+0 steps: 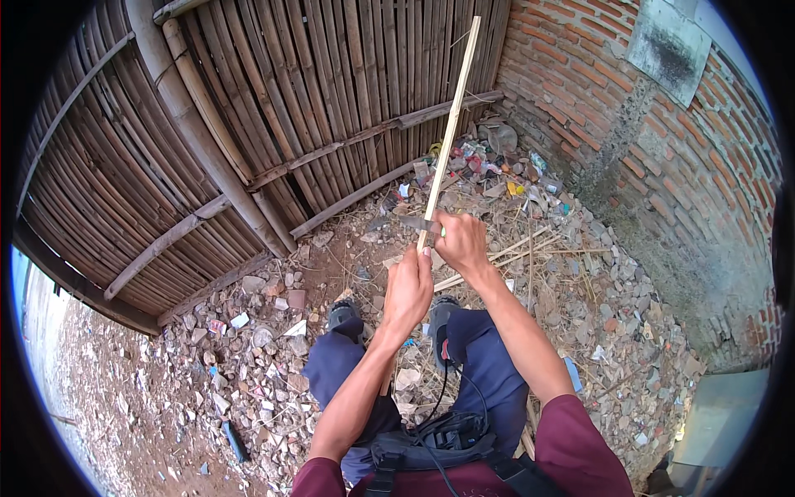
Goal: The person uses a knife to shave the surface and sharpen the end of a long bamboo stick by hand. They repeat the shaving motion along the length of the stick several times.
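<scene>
A long, pale bamboo strip (451, 124) rises from my hands, tilted slightly right toward its far end. My left hand (408, 286) is closed around its near end. Just above and to the right, my right hand (461, 242) grips a knife (418, 223) with a bit of green showing at its handle. The knife's blade lies across the strip, pointing left, close above my left fingers. Most of the handle is hidden inside my right hand. Several more thin bamboo strips (537, 241) lie on the ground beyond my right forearm.
A bamboo-slat fence (348, 74) stands ahead and left; a brick wall (596, 91) meets it at right. Litter (489, 161) is heaped in their corner. Stony rubble (273, 356) surrounds my shoes, with a dark blue object (234, 441) at lower left. A grey panel (725, 414) stands at lower right.
</scene>
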The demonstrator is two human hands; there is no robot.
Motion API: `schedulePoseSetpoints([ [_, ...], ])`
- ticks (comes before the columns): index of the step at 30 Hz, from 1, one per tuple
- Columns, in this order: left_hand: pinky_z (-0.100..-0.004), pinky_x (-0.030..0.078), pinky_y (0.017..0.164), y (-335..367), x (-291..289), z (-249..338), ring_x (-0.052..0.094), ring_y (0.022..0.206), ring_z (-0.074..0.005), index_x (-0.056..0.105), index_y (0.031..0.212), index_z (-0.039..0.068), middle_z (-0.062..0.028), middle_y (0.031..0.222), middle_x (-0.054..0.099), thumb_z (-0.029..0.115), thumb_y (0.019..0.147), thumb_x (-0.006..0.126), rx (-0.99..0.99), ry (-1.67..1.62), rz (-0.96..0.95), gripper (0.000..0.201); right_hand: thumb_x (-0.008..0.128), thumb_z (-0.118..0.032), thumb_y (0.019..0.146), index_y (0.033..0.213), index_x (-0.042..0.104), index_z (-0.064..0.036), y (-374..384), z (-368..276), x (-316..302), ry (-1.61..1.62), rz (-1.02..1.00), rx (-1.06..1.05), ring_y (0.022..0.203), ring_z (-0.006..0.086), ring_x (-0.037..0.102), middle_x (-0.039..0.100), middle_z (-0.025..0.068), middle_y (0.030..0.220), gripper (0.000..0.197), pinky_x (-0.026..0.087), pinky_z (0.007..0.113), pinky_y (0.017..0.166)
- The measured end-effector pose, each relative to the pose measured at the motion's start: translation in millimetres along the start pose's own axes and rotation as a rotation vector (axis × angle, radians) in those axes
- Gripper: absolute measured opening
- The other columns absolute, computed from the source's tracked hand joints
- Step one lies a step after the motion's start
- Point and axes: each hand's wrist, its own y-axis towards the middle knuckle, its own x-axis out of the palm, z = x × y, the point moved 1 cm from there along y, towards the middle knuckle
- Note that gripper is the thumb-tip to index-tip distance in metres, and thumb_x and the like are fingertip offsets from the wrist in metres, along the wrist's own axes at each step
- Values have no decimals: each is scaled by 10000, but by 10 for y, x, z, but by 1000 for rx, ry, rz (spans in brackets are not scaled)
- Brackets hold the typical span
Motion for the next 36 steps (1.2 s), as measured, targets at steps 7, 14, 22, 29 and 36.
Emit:
schedulePoseSetpoints([
  [7, -529, 426, 595, -74, 11, 107, 600, 568, -400, 579, 1009, -60, -252, 645, 570, 236, 1138, 481, -5, 34, -5, 337, 611, -156, 901, 855, 751, -63, 28, 15, 16, -59, 40, -20, 566, 382, 693, 677, 207, 635, 175, 534, 487, 528],
  [14, -546, 423, 594, -171, -56, 237, 608, 594, -457, 573, 1026, -60, -274, 646, 562, 221, 1136, 479, -12, 61, -37, 316, 602, -157, 935, 822, 768, -31, 116, 144, 124, -82, 193, -15, 486, 304, 682, 668, 171, 574, 237, 504, 428, 451],
  [22, -533, 450, 561, -747, 40, -38, 636, 575, -468, 573, 1006, -79, -270, 621, 589, 209, 1125, 494, -2, 64, -179, 321, 597, -94, 959, 845, 775, 29, 326, 1036, -8, -98, 359, 248, 419, 239, 561, 645, 161, 559, 245, 422, 389, 413],
  [29, -421, 413, 595, -513, -97, 151, 485, 614, -189, 601, 923, -44, -99, 658, 531, 321, 1137, 491, -43, -17, -256, 437, 578, -144, 1033, 754, 710, -33, 316, 889, -96, 210, 496, 354, 498, 226, 545, 608, 95, 580, 327, 424, 439, 529],
  [36, -295, 245, 428, -36, -114, 136, 295, 446, -90, 511, 1009, 90, 47, 617, 340, 361, 1171, 389, -395, -630, -520, 339, 607, -81, 940, 889, 785, 1, 89, 373, -145, 91, 364, 63, 504, 298, 673, 687, 198, 615, 202, 522, 439, 497],
])
